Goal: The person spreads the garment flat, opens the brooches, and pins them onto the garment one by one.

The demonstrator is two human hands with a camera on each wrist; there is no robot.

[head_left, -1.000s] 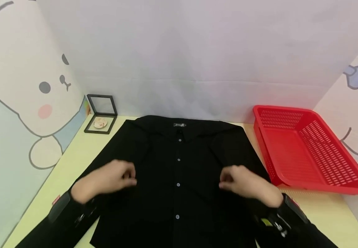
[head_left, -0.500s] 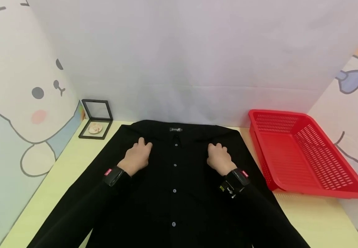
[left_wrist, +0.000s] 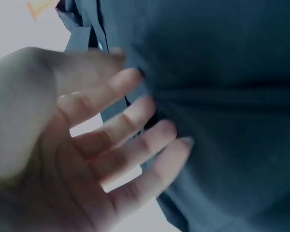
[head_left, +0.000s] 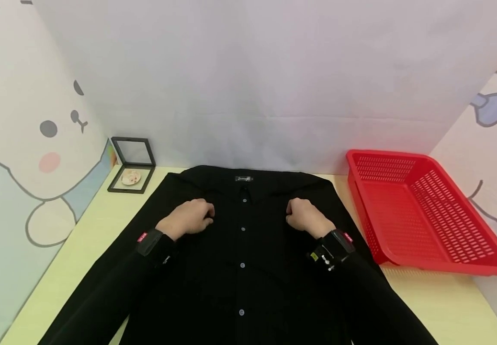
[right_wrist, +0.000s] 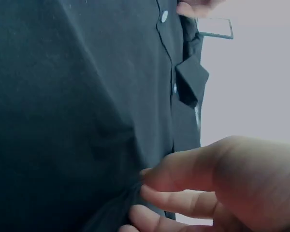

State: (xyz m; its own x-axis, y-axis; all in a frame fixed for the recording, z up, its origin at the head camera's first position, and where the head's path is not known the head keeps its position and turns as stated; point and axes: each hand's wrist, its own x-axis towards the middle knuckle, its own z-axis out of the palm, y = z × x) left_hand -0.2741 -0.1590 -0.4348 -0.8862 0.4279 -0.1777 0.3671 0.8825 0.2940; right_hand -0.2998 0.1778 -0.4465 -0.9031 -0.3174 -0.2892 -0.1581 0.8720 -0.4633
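A black button-up shirt [head_left: 220, 249] lies front up, with its collar at the far side. My left hand [head_left: 188, 217] is over the chest, left of the button row. In the left wrist view the fingers [left_wrist: 128, 157] are spread and lightly bent, tips right at the cloth, thumb apart from them. Over the other side of the chest, my right hand [head_left: 306, 216] pinches the shirt. Thumb and forefinger meet on a small fold in the right wrist view, and creases run out from the fingertips [right_wrist: 147, 179].
A red plastic basket [head_left: 403, 215] stands at the right, close beside the shirt. At the back left of the pale yellow table [head_left: 442, 299] is a black-framed, hinged display case [head_left: 129, 165] with a small round item inside. A white wall [head_left: 248, 86] rises behind.
Both hands have moved forward over the shirt, from its middle up to the chest, and closer together. In the last half second the left hand has turned, bringing its thumb into sight.
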